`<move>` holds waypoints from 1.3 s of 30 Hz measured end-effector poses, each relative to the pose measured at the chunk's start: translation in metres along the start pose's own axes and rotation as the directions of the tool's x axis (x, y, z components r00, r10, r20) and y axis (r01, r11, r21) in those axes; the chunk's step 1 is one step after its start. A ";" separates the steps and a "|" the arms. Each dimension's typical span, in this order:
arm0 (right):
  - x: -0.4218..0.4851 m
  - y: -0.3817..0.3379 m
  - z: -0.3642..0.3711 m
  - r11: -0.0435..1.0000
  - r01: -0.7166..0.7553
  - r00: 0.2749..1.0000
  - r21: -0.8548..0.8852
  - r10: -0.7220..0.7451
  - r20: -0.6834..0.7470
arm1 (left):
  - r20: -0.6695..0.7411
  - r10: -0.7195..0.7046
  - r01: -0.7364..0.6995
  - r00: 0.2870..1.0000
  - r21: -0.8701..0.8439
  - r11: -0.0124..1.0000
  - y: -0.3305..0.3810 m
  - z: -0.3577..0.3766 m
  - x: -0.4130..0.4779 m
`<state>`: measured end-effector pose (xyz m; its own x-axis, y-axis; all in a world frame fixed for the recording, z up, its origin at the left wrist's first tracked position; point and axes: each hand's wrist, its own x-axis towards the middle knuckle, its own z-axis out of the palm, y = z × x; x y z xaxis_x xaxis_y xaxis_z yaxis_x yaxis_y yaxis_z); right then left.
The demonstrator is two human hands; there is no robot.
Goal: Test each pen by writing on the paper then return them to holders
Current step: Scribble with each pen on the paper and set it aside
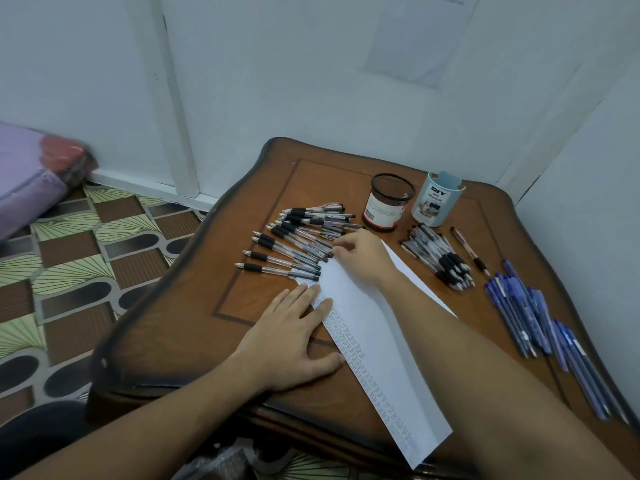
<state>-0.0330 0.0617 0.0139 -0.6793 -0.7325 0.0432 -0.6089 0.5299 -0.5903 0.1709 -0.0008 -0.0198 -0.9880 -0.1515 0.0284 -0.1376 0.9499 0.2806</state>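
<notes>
Paper [374, 334], white, bears scribbles along one long edge.

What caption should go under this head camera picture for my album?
Left hand steadies the paper, right hand at the black pens, mesh holder and blue holder standing behind.

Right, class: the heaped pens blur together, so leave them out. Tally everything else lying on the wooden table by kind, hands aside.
Black wire-mesh pen holder: 1
Pale blue plastic pen holder: 1
Long white paper sheet: 1
Lone brown pen: 1
Total: 4
</notes>
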 end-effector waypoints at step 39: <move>-0.121 0.011 -0.034 0.153 -0.157 0.941 0.976 0.324 0.101 | 0.018 -0.098 0.095 0.995 0.121 0.988 0.000 0.004 0.002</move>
<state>0.0287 0.1711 0.0297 -0.7948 -0.5608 -0.2317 0.4133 -0.2208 -0.8834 0.1688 -0.0003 -0.0240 -0.9708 -0.2393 -0.0163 -0.2387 0.9571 0.1642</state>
